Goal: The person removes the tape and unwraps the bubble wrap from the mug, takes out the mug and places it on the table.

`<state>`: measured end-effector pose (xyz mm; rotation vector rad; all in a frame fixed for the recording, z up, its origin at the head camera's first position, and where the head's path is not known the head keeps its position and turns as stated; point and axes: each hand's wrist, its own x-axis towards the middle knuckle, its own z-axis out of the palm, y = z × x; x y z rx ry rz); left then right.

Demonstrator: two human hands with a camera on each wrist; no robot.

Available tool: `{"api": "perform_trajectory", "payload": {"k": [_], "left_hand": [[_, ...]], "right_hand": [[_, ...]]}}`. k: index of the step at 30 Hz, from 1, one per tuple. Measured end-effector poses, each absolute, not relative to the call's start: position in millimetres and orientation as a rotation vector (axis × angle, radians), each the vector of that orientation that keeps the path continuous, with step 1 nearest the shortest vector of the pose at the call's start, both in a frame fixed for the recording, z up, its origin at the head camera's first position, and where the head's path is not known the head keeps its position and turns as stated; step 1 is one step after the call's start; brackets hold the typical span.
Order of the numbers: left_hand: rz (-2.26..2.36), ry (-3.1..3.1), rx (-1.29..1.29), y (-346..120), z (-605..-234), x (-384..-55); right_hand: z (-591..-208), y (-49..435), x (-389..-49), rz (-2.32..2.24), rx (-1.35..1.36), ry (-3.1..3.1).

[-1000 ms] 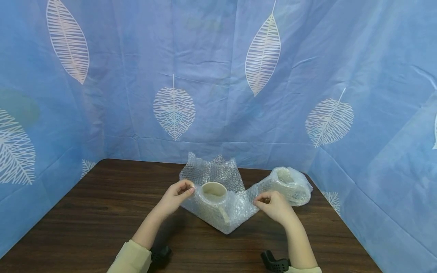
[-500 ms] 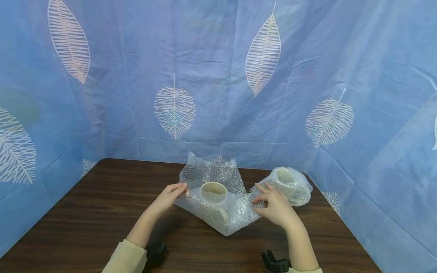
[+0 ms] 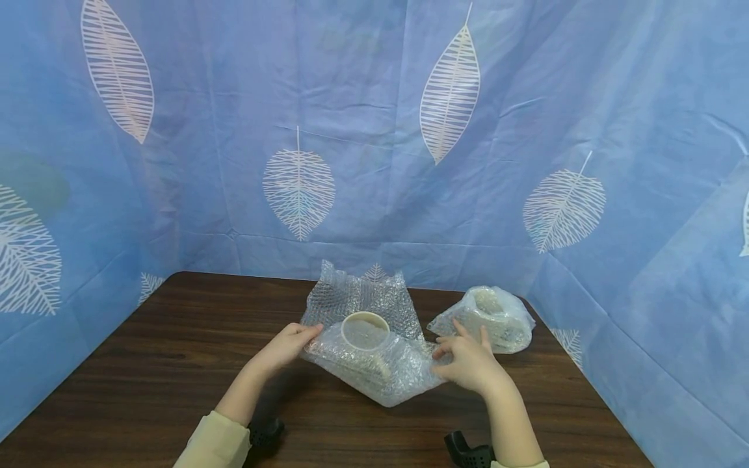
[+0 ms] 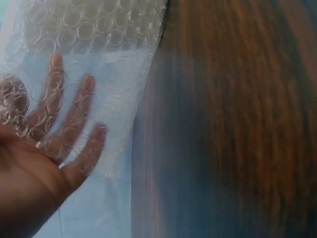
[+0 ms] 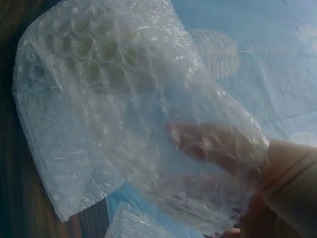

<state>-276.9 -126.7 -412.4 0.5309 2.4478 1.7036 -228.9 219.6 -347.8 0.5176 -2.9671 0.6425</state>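
A cream mug (image 3: 383,320) stands mid-table on a sheet of bubble wrap (image 3: 365,374), its rim showing above the wrap raised against its front. My left hand (image 3: 287,344) pinches the sheet's left corner. In the left wrist view, several spread fingers (image 4: 83,101) show through the clear bubbles. On the other side my right hand (image 3: 468,361) holds the right corner, with other fingers raised off it. Through the film in the right wrist view I see a digit (image 5: 198,141) behind the sheet. The mug's lower body is blurred by the wrap.
A second bubble-wrapped bundle (image 3: 506,325) with a pale round opening lies just beyond my right hand. Another flap of bubble wrap (image 3: 363,292) stands up behind the mug. Blue leaf-patterned cloth (image 3: 374,195) hangs along the brown table's (image 3: 234,312) back edge.
The near part of the bubble wrap has been lifted and spread across the mug's front. My left hand moved slightly left and nearer; my right hand shifted nearer, some fingers opening out.
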Motion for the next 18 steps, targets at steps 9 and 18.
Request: {"api": "perform_trajectory", "payload": {"k": [9, 18], "left_hand": [[1.575, 2.603, 0.515, -126.1, -416.6, -276.4], [1.412, 2.785, 0.493, -126.6, -414.2, -275.2]], "right_hand": [[-349.7, 215.6, -223.7, 0.562, 0.411, -3.033], [-351.8, 211.4, -220.1, 0.452, 0.362, -3.033]]}}
